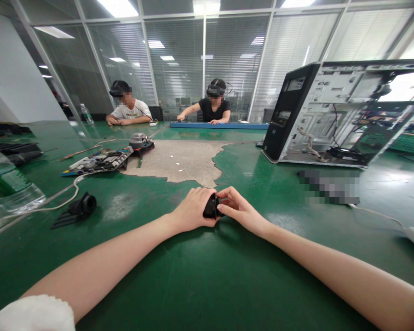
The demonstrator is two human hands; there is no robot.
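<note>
just on the near side of the bare patch (165,154) in the green tabletop (210,285), a small black plastic part (209,208) sits between the person's two hands. the left hand (192,210) is clamped around it from the left, fingers curled over its far side. the right hand (239,209) closes on its right end with thumb and forefinger, the thumb pad pressed against it. the fingers hide much of the part, so its full shape cannot be told.

small white scraps (181,170) lie on the patch. at its left edge are a populated circuit board (96,163) and a silver, round-topped component (140,139) on a dark base. farther left and nearer than the patch, a black plastic piece with a round collar (76,209) lies beside a pale cable (60,208), with a clear plastic bottle (14,188) beyond it.

right of the patch stands an open computer tower (296,110); a dark object (327,186), blurred out, lies in front of it. beyond the patch, a person in white (133,110) and a person in black (215,108) sit behind the table, a long blue bar (224,125) before the latter.
</note>
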